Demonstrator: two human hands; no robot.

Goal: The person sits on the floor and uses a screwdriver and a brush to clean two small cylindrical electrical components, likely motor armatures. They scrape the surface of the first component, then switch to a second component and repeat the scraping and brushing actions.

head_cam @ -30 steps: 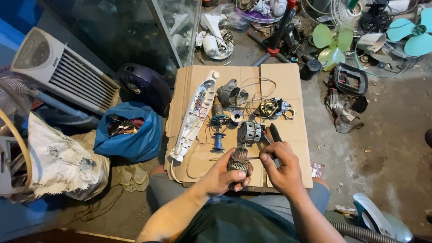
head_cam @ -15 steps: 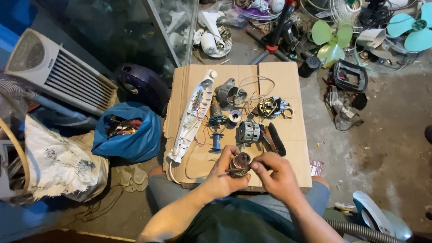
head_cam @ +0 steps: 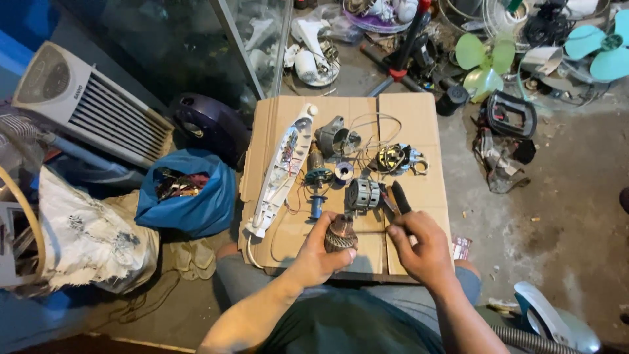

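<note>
Rotor (head_cam: 341, 236) gripped upright in your left hand (head_cam: 319, 257), winding exposed for inspection; right hand (head_cam: 422, 246) beside it, fingers curled loosely.

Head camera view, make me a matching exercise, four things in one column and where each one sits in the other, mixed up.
Things:
1. copper-wound rotor
2. long white housing
3. blue bag
4. green fan blade

Places:
A. floor, left of the cardboard
B. left side of the cardboard
C. in the left hand
D. floor beyond the cardboard's far right corner

Pairs: 1-C, 2-B, 3-A, 4-D
</note>
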